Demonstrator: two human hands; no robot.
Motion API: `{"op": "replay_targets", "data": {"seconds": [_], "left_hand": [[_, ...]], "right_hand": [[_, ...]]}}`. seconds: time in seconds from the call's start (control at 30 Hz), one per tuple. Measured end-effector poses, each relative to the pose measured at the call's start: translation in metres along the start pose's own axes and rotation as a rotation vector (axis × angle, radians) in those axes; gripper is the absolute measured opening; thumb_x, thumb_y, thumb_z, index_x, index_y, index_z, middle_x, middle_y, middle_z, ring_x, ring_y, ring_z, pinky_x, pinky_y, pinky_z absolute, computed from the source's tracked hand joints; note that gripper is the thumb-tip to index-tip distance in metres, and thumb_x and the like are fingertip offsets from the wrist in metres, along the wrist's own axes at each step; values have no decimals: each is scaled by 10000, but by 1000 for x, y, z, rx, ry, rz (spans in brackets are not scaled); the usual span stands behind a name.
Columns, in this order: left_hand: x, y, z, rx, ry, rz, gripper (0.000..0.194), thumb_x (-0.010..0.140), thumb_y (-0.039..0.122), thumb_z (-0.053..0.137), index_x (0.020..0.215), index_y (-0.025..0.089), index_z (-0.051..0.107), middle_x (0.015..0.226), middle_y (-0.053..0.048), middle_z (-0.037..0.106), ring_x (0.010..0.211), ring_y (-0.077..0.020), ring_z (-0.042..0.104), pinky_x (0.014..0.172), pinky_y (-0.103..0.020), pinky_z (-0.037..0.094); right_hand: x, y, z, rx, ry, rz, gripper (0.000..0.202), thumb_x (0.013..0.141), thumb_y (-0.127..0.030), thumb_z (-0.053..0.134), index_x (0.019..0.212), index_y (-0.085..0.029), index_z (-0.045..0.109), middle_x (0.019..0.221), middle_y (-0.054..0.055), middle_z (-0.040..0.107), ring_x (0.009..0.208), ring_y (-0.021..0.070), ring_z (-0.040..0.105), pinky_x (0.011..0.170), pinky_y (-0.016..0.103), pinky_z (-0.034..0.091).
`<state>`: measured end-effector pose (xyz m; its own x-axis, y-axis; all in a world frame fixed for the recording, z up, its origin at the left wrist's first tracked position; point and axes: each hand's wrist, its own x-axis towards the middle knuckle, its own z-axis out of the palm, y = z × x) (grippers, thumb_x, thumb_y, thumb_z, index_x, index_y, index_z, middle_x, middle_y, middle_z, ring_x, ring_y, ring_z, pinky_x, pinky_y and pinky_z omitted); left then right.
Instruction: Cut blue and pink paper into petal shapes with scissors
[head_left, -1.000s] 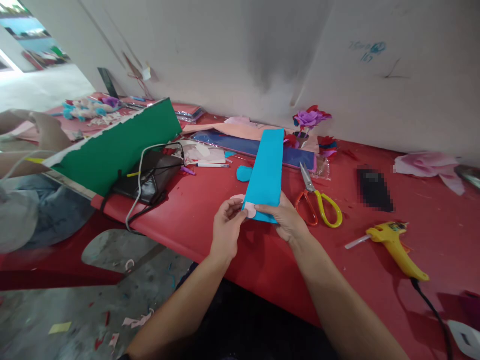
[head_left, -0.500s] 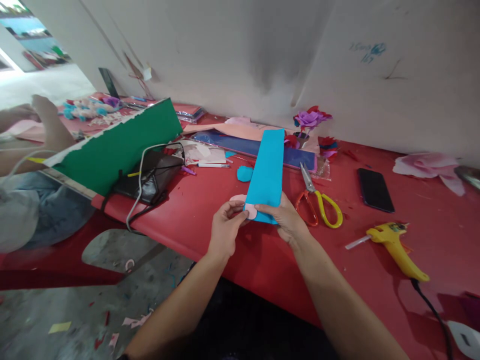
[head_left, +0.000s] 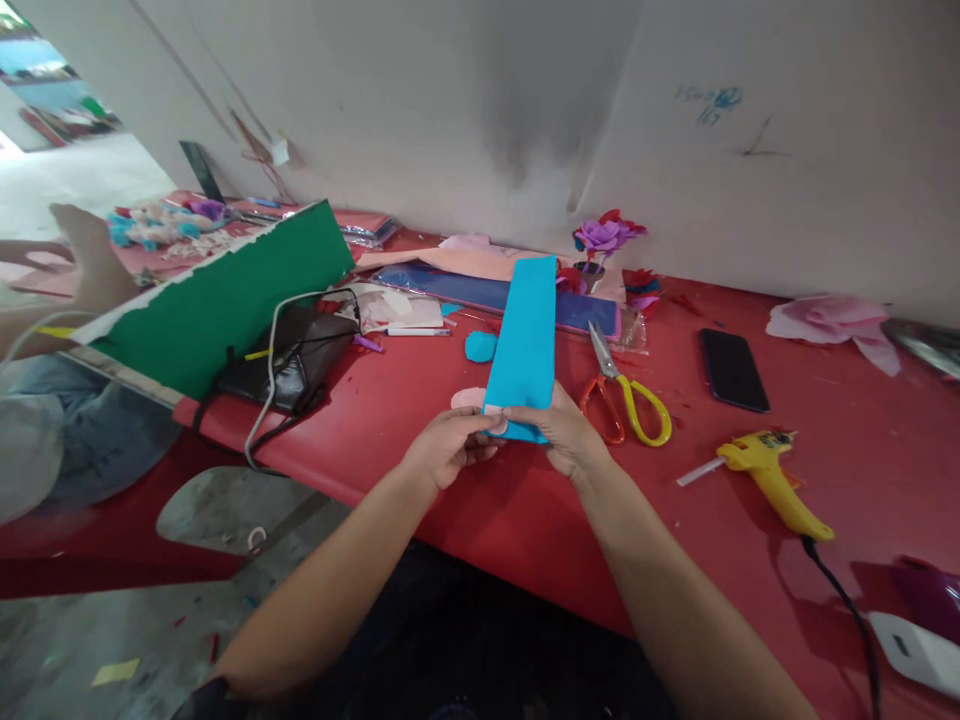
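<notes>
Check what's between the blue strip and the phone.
The scissors lie on the red table between the blue strip and the phone, as the head view shows.

Red table, round blue piece as clock centre. Scissors, between three and four o'clock; phone, three; yellow glue gun, four; black case, nine.

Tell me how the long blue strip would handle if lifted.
The blue strip is probably light, since it looks thin. It seems somewhat stiff, as it runs straight beyond the right hand gripping its near end, yet might bend, being long and narrow.
</notes>
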<state>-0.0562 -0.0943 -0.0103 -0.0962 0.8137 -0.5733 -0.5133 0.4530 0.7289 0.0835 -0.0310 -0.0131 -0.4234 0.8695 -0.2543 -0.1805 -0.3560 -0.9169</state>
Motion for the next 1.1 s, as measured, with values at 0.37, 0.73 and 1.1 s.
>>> {"op": "replay_targets", "data": {"seconds": [0.37, 0.73, 1.1], "left_hand": [[7, 6, 9, 29, 114, -103, 221, 540, 109, 778, 719, 139, 652, 669, -25, 640, 529, -91, 531, 436, -210, 384], [7, 13, 14, -7, 137, -184, 227, 598, 70, 734, 785, 138, 624, 644, -9, 625, 497, -69, 529, 407, -159, 384], [4, 21, 23, -92, 100, -188, 320, 595, 28, 727, 813, 198, 565, 664, 30, 605, 481, -69, 545, 390, -145, 374]], "right_hand": [[-5, -14, -30, -375, 201, -127, 566, 734, -317, 661, 1257, -188, 486, 974, 82, 700, 861, 233, 666, 773, 395, 534], [-9, -34, -114, -1632, 372, -36, 566, 781, -304, 622, 1293, -101, 495, 1109, 216, 630, 974, 352, 627, 765, 410, 486], [-64, -63, -101, -838, 504, -282, 622, 701, -315, 668, 1296, -276, 492, 996, 48, 635, 895, 245, 617, 751, 364, 509]]}}
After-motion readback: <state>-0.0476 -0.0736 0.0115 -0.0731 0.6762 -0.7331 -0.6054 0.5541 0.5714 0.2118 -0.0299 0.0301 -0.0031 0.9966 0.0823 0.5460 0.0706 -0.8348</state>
